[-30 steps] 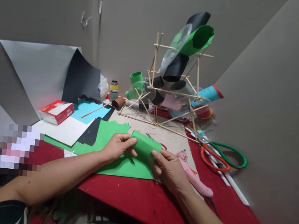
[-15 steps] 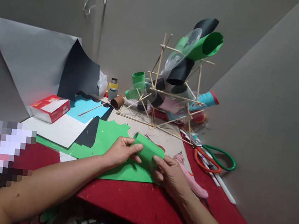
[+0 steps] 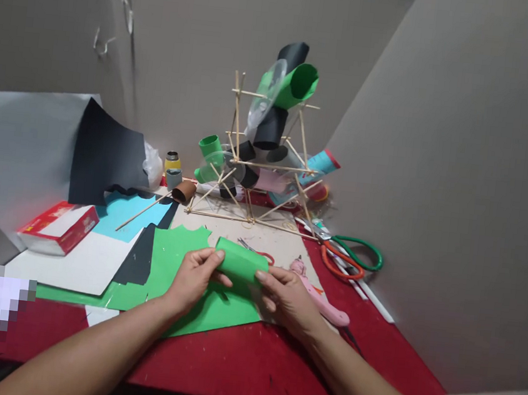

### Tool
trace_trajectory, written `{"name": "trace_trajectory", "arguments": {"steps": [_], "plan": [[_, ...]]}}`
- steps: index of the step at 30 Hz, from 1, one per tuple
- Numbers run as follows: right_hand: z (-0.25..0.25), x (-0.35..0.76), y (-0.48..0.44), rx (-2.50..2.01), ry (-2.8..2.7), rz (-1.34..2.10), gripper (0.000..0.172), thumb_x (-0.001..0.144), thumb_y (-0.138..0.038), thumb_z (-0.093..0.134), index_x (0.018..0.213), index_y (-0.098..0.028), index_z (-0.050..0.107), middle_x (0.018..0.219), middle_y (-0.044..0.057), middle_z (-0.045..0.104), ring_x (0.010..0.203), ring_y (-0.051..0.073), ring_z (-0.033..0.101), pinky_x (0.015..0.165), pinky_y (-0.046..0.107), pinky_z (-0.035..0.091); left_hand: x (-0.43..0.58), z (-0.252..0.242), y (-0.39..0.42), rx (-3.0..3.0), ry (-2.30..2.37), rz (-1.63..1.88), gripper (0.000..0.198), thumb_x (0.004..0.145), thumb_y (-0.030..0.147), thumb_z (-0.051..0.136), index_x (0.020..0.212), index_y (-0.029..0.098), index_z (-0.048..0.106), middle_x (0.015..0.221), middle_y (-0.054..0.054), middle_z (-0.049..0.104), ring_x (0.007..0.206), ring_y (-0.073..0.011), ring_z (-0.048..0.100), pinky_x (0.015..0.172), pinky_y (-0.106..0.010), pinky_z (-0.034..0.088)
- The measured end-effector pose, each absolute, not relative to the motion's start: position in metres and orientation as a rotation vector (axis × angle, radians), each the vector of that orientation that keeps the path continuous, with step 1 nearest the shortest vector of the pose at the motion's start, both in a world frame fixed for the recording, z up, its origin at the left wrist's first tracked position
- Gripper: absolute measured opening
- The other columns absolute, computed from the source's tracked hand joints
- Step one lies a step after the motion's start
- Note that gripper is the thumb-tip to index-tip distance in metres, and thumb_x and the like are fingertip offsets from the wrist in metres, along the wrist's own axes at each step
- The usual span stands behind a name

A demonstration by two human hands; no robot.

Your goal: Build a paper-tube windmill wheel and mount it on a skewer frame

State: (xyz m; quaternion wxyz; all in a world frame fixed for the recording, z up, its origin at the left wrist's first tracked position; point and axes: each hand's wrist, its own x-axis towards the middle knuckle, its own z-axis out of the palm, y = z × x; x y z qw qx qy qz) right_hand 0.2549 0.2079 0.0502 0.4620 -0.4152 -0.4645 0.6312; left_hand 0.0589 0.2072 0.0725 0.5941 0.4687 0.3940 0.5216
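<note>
Between my two hands is a small piece of green paper [image 3: 241,261], curled over into a roll. My left hand [image 3: 196,278] pinches its left end between thumb and fingers. At its right end, the thumb and fingers of my right hand [image 3: 284,294] grip the edge. Below the roll lies a larger green sheet [image 3: 223,319] with a jagged cut top edge. Scissors with red handles [image 3: 264,258] lie partly hidden behind the roll. A pink glue gun [image 3: 323,301] rests just right of my right hand.
Behind stands a wooden stick frame [image 3: 276,167] carrying clear discs with green and black paper tubes [image 3: 299,85]. Large scissors with green and orange handles [image 3: 357,251] lie right. At left are a red box [image 3: 58,226], blue paper [image 3: 132,215], a brown tube [image 3: 183,191] and a yellow bottle [image 3: 172,161].
The camera view has turned to the right, so the scene sits further left. Both hands still hold the curled green paper, with little change in grip.
</note>
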Motion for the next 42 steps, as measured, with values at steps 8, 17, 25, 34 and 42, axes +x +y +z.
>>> {"name": "trace_trajectory", "arguments": {"steps": [8, 17, 25, 34, 42], "plan": [[0.056, 0.256, 0.213, -0.95, -1.032, 1.293, 0.042, 0.069, -0.055, 0.078, 0.08, -0.015, 0.074, 0.074, 0.005, 0.072, 0.039, 0.005, 0.044, 0.035, 0.018, 0.028, 0.042, 0.09, 0.213, 1.281, 0.99, 1.413, 0.034, 0.08, 0.046, 0.064, 0.066, 0.015, 0.061, 0.066, 0.002, 0.061, 0.052, -0.0134, 0.064, 0.06, -0.026, 0.052], [0.091, 0.262, 0.2, -0.809, -0.852, 1.157, 0.045, 0.061, -0.054, 0.083, 0.058, -0.017, 0.057, 0.05, -0.006, 0.052, 0.036, 0.004, 0.042, 0.034, 0.015, 0.028, 0.043, 0.11, 0.226, 2.031, 1.232, 1.173, 0.031, 0.087, 0.04, 0.05, 0.063, 0.02, 0.045, 0.055, 0.005, 0.045, 0.056, -0.0149, 0.061, 0.053, -0.023, 0.038], [0.123, 0.272, 0.171, -0.768, -1.022, 1.269, 0.048, 0.063, -0.054, 0.083, 0.054, -0.015, 0.056, 0.048, -0.005, 0.051, 0.035, 0.004, 0.042, 0.034, 0.015, 0.03, 0.049, 0.135, 0.242, 2.544, 1.364, 0.838, 0.029, 0.085, 0.031, 0.055, 0.059, 0.02, 0.047, 0.051, 0.005, 0.038, 0.049, -0.0115, 0.034, 0.053, -0.028, 0.021], [0.118, 0.28, 0.191, -0.84, -1.121, 1.359, 0.049, 0.064, -0.055, 0.082, 0.055, -0.015, 0.057, 0.045, -0.005, 0.052, 0.032, 0.003, 0.041, 0.03, 0.013, 0.026, 0.059, 0.136, 0.251, 2.746, 1.306, 0.56, 0.013, 0.084, 0.028, 0.06, 0.085, 0.018, 0.069, 0.078, -0.004, 0.069, 0.066, -0.0174, 0.058, 0.061, -0.027, 0.038], [0.125, 0.297, 0.205, -0.909, -1.119, 1.35, 0.046, 0.064, -0.056, 0.081, 0.057, -0.018, 0.056, 0.046, -0.005, 0.051, 0.032, 0.006, 0.04, 0.027, 0.015, 0.028, 0.04, 0.118, 0.223, 2.39, 1.238, 1.342, 0.049, 0.088, 0.033, 0.062, 0.135, 0.027, 0.05, 0.129, -0.011, 0.062, 0.082, -0.0164, 0.066, 0.085, -0.035, 0.051]]}}
